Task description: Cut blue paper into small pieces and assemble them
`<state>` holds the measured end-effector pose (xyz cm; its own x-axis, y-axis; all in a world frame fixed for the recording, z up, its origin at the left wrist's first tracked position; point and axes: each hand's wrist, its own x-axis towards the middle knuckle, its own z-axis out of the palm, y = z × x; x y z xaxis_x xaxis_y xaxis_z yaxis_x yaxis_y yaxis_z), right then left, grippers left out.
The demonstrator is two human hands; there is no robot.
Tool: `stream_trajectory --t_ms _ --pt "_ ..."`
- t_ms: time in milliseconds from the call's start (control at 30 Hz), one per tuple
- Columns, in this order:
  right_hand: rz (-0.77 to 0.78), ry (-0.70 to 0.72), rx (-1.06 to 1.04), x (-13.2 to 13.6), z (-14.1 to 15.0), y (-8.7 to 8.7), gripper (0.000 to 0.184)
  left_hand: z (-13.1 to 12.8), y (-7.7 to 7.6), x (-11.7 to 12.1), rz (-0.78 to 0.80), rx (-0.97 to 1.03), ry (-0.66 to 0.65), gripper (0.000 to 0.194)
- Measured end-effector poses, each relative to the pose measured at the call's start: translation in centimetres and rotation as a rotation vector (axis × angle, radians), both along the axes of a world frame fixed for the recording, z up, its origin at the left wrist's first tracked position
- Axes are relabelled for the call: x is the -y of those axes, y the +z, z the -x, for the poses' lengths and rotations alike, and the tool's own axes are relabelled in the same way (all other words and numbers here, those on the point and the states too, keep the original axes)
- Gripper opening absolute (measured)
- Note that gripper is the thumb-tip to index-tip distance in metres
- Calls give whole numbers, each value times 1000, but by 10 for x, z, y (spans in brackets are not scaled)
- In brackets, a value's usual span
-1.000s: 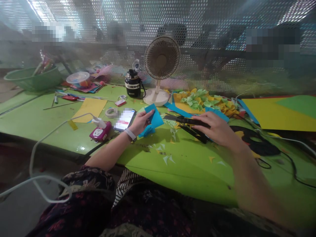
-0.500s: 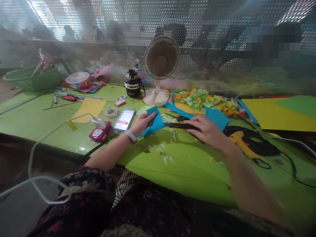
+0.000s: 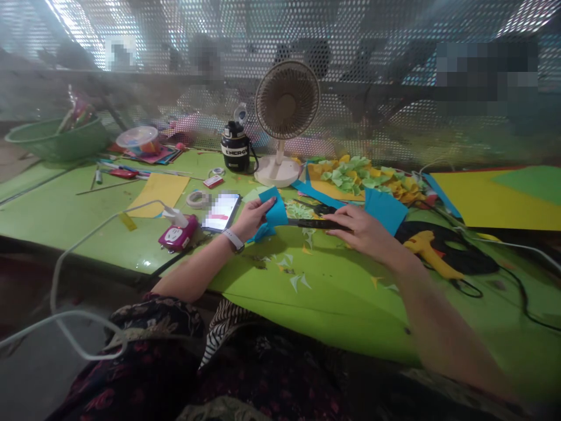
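Observation:
My left hand (image 3: 252, 219) is closed on a folded piece of blue paper (image 3: 276, 207), with the thumb on top. More blue paper (image 3: 263, 233) shows just under this hand. In my right hand (image 3: 362, 231) is a slim black-handled tool that looks like a utility knife (image 3: 315, 223), held almost level. Its grey blade points left and meets the right edge of the blue paper; the tip is hidden there. Behind the knife lie black-handled scissors (image 3: 322, 209). A stack of blue paper (image 3: 385, 209) sits beyond my right wrist.
Green and yellow paper cutouts (image 3: 357, 175) are heaped behind my hands. A fan (image 3: 278, 169) and black bottle (image 3: 235, 155) stand at the back. A phone (image 3: 221, 211) and purple power socket (image 3: 177, 233) lie left, a yellow glue gun (image 3: 432, 254) right. Paper scraps (image 3: 299, 282) litter the front.
My right hand and the knife have shifted slightly left. The blue paper in my left hand has tilted a little, its right edge moving left.

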<state>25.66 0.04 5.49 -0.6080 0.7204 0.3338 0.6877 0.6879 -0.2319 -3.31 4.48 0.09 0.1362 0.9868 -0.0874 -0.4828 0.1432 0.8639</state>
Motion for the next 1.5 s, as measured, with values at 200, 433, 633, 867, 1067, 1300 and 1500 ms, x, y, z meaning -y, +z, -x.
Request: stream_trajectory --t_ms 200,433,633,867,1067,1300,1500 --pt "-11 4 -24 -2 -2 -2 44 2 1 -1 -43 -13 -2 38" --pt "-27 -9 -45 -3 -1 -5 42 -2 4 3 -23 -32 -23 38" --pt "39 36 -26 -2 5 -5 45 -4 0 5 -40 -64 -39 33" --pt "142 39 -13 -3 2 -6 46 -7 2 9 -15 -49 -40 40" --pt "211 102 -6 -2 9 -8 42 -6 3 7 -10 -44 -4 38" --pt "317 165 147 0 18 -19 31 -4 2 5 16 -35 -11 37" --pt "-15 88 -44 11 38 -26 39 -13 2 18 72 -71 -139 35"
